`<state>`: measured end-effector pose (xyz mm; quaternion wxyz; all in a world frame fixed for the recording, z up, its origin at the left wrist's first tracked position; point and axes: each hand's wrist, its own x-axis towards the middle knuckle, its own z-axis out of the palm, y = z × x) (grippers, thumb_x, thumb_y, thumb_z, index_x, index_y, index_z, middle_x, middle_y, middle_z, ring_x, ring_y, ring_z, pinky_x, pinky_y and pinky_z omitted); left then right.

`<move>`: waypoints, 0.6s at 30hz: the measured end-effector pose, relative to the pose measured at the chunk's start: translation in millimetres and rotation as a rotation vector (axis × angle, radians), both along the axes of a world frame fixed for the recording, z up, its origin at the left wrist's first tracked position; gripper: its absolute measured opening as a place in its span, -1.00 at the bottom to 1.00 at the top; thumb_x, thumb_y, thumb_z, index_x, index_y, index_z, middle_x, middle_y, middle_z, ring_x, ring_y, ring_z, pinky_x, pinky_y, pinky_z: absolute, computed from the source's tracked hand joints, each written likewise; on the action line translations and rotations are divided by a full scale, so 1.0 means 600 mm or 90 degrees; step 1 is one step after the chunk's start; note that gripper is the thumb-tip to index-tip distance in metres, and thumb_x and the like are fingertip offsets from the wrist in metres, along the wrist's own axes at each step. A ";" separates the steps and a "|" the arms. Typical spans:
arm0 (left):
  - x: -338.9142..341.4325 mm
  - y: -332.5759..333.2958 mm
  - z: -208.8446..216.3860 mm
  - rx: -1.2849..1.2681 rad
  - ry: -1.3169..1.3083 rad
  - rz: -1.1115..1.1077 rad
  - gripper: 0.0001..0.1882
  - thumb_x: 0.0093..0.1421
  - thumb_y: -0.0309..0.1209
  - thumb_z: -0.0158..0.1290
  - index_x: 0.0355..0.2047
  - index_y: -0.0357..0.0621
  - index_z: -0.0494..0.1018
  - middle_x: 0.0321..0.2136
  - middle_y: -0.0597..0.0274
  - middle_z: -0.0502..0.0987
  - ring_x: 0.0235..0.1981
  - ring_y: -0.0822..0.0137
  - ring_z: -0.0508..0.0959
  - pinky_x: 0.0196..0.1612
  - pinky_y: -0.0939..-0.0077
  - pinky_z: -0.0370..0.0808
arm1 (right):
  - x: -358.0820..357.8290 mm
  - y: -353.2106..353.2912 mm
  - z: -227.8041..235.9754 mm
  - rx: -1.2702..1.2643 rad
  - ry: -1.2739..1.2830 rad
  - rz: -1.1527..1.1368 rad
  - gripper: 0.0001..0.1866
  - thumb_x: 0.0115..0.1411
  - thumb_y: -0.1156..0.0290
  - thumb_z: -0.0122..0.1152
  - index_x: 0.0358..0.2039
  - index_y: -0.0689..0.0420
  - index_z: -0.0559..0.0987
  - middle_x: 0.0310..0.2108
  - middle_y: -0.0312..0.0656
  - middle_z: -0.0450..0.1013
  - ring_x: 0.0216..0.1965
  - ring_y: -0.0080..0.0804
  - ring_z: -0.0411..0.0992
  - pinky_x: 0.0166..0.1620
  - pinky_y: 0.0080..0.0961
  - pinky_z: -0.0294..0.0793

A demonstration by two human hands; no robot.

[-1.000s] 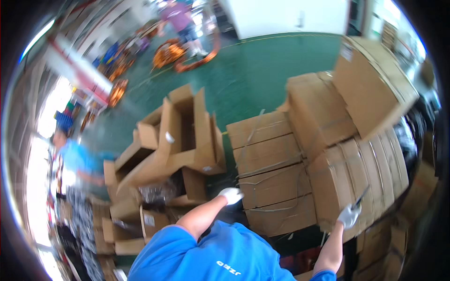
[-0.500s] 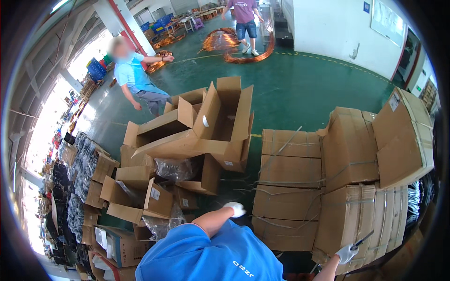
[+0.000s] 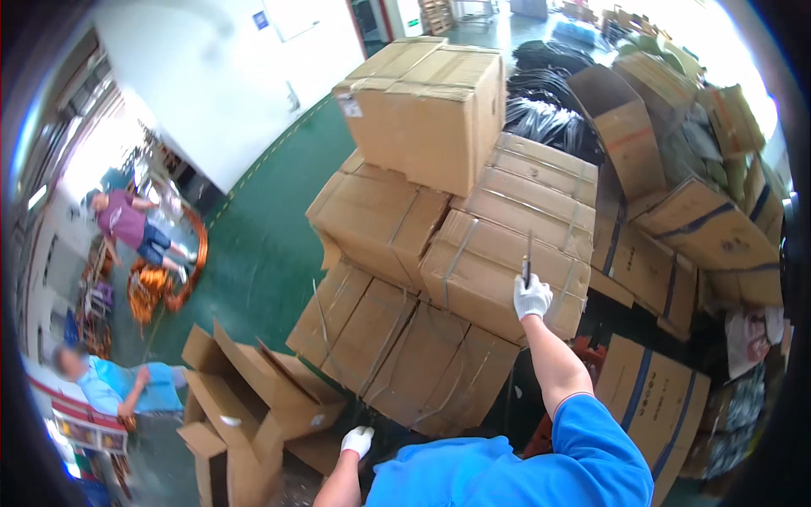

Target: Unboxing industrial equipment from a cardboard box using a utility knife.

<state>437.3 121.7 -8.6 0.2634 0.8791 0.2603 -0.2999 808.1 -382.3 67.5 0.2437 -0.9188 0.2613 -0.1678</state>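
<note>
My right hand (image 3: 532, 297), in a white glove, is closed around the dark handle of a utility knife (image 3: 527, 269), whose thin blade points away from me. It is over the near end of a strapped brown carton (image 3: 498, 266). My left hand (image 3: 357, 441), also gloved in white, hangs low with its fingers loosely bent and nothing visible in it. It is between the strapped lower cartons (image 3: 397, 351) and the opened empty cartons (image 3: 253, 406). One large taped carton (image 3: 414, 127) tops the stack.
Flattened cartons (image 3: 646, 389) with blue bands lean and lie on the right. Black bundled material (image 3: 549, 76) is behind the stack. Two people, one in a purple shirt (image 3: 127, 215) and one in light blue (image 3: 110, 384), are at the left near copper-coloured coils (image 3: 152, 291).
My view has swung right, so the carton stack is now central. The knife in my right hand now extends over the upper cartons. My left hand is lower, beside the stack.
</note>
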 end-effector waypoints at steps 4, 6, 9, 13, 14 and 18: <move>0.212 -0.023 0.093 -0.011 -0.256 -0.046 -0.51 0.37 0.00 0.05 0.08 -0.08 0.61 0.10 -0.10 0.62 0.16 -0.13 0.58 0.26 0.11 0.47 | -0.013 0.010 0.023 -0.053 0.010 0.057 -0.70 0.18 0.03 0.30 -0.30 -0.01 0.69 -0.39 -0.10 0.64 -0.23 -0.03 0.55 0.01 -0.09 0.43; 0.345 -0.057 0.174 0.057 -0.401 -0.162 -0.55 0.36 -0.03 0.10 0.04 -0.08 0.62 0.02 -0.07 0.64 0.10 -0.10 0.60 0.21 0.09 0.51 | -0.019 0.005 0.016 -0.055 0.023 0.037 -0.69 0.17 0.05 0.32 -0.25 0.00 0.68 -0.40 -0.10 0.63 -0.22 -0.02 0.55 0.00 -0.08 0.43; 0.568 -0.134 0.317 0.030 -0.639 -0.260 -0.67 0.29 -0.16 0.24 -0.08 -0.12 0.63 -0.10 -0.07 0.66 -0.07 -0.09 0.64 0.09 0.07 0.55 | -0.035 0.000 0.001 -0.105 -0.121 -0.010 -0.70 0.17 0.15 0.34 -0.14 0.00 0.64 -0.41 -0.08 0.62 -0.27 0.03 0.57 -0.07 -0.02 0.47; 0.832 -0.276 0.523 0.159 -0.876 -0.437 -0.70 0.36 -0.22 0.22 -0.04 -0.16 0.61 -0.12 -0.06 0.65 -0.07 -0.05 0.63 0.08 0.11 0.55 | -0.030 0.001 0.077 0.033 -0.088 0.012 -0.75 0.18 0.24 0.29 -0.14 -0.01 0.65 -0.39 -0.05 0.63 -0.32 0.09 0.61 -0.21 0.05 0.55; 0.914 -0.258 0.536 0.062 -0.938 -0.472 -0.71 0.42 -0.29 0.16 0.05 -0.14 0.58 -0.03 0.01 0.65 0.01 0.03 0.63 0.12 0.13 0.55 | -0.027 0.012 0.067 0.018 -0.123 0.017 -0.77 0.17 0.26 0.28 -0.16 -0.02 0.65 -0.37 -0.05 0.63 -0.31 0.08 0.61 -0.20 0.02 0.56; 1.288 -0.302 0.632 0.116 -0.958 -0.576 -0.54 0.51 -0.41 0.01 0.38 -0.14 0.38 0.33 0.05 0.44 0.30 0.13 0.47 0.44 0.32 0.33 | -0.006 0.005 0.041 0.027 -0.072 0.030 -0.70 0.12 0.26 0.29 -0.13 0.01 0.57 -0.37 -0.05 0.60 -0.28 0.01 0.60 -0.14 0.00 0.50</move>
